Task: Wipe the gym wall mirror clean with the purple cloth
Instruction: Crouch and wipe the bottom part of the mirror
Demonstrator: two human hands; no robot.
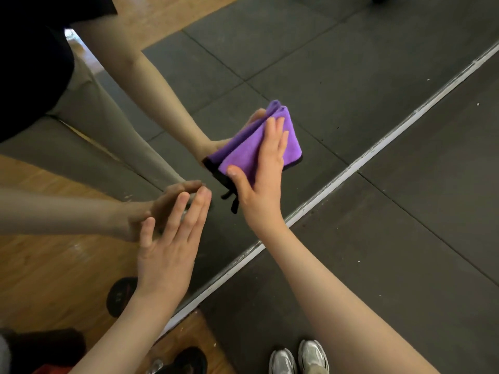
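Observation:
The wall mirror [310, 63] fills the upper left of the view, down to its pale bottom frame strip [378, 152]. A folded purple cloth [243, 155] with a black edge lies flat against the glass. My right hand [259, 179] presses it there with straight fingers, thumb spread to the left. My left hand [170, 238] is flat too, its fingertips touching the glass left of the cloth and holding nothing. Both hands and arms show again as reflections in the mirror.
Dark rubber floor tiles [405, 252] run up to the mirror's foot, with wood flooring [197, 333] at lower left. My silver shoes [299, 357] stand close to the frame strip. A black weight plate [120, 295] shows reflected at lower left.

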